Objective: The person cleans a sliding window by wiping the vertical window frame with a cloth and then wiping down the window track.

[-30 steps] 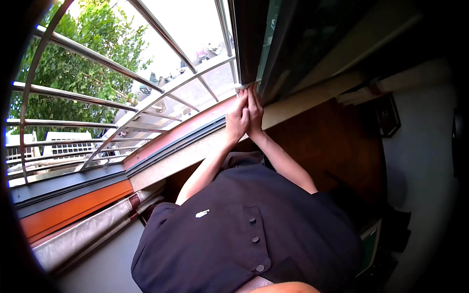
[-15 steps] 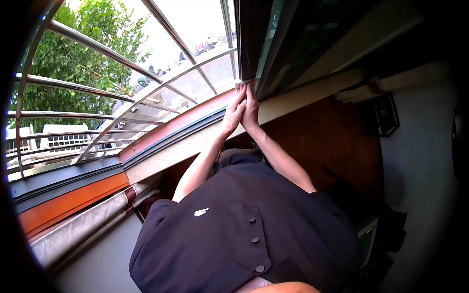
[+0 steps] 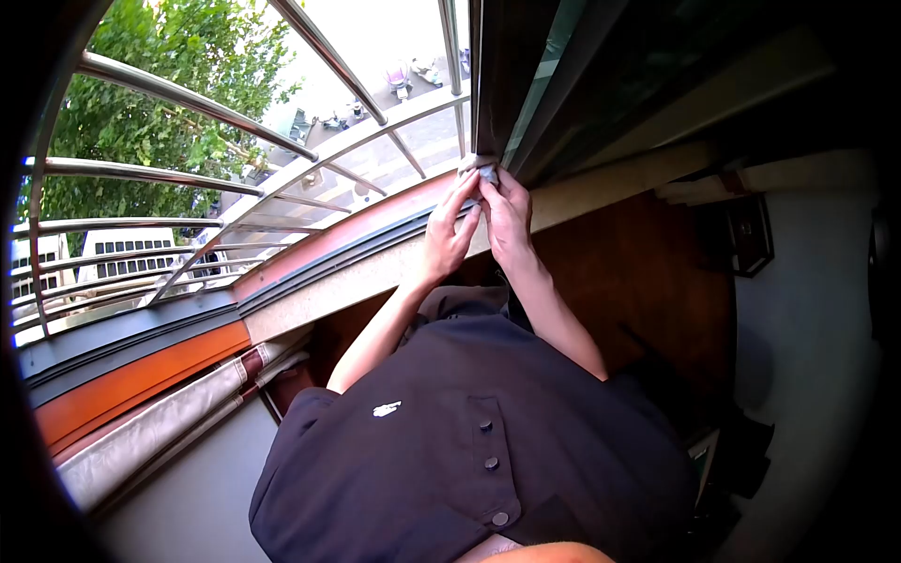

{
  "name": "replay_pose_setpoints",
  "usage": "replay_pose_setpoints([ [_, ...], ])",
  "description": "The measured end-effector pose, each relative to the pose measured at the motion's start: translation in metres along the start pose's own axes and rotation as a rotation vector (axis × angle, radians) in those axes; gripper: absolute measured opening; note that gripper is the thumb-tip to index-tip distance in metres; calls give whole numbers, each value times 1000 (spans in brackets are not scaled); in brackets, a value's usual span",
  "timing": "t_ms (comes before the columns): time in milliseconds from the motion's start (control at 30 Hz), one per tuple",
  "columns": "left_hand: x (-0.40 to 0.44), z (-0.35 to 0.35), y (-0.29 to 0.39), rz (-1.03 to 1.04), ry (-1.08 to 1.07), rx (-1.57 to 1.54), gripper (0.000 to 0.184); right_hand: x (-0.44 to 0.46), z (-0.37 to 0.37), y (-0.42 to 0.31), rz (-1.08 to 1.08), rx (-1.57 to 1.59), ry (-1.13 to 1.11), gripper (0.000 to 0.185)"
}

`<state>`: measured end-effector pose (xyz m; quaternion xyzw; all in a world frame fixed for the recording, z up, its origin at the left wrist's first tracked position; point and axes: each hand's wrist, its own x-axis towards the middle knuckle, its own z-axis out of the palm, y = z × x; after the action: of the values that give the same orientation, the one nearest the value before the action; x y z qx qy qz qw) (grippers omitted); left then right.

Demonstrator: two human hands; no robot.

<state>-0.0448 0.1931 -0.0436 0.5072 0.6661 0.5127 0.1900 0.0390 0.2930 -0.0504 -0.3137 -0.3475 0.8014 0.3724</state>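
A small pale, crumpled cloth (image 3: 479, 163) lies against the bottom end of the dark window frame (image 3: 497, 84). My left hand (image 3: 449, 235) touches the cloth's near side with its fingertips, fingers extended and thumb apart. Beside it, my right hand (image 3: 508, 216) has its fingers bent and pinched on the cloth. Both hands are above the window sill and its dark sliding track (image 3: 347, 256). The fingertips partly hide the cloth.
Metal guard bars (image 3: 178, 94) curve outside the window at the left, with a tree (image 3: 141, 141) beyond. A pale stone sill (image 3: 291, 321) runs below the track. A rolled curtain (image 3: 169, 418) hangs at lower left.
My hands have moved slightly right and spread a little apart, and more of the cloth shows between the fingertips. The view has shifted slightly.
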Motion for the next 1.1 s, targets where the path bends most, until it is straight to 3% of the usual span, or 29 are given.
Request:
replay_pose_setpoints([
  [200,12,4,7,85,-70,279,63,11,4,-2,-129,-86,101,31],
  [333,16,13,-19,152,-159,507,73,26,-7,15,-78,-64,238,33],
  [500,20,10,-31,202,-250,682,76,42,-31,40,-8,-3,237,29],
  [667,19,7,-62,242,-335,757,79,54,-46,59,101,137,291,22],
  [867,17,11,-106,266,-470,852,86,89,-92,121,214,152,243,32],
  [967,17,16,-129,302,-527,863,83,108,-106,140,387,61,315,36],
  [1033,19,16,-140,250,-665,786,80,114,-97,144,491,157,545,39],
  [1100,23,18,-139,255,-642,716,71,132,-121,173,486,282,523,38],
])
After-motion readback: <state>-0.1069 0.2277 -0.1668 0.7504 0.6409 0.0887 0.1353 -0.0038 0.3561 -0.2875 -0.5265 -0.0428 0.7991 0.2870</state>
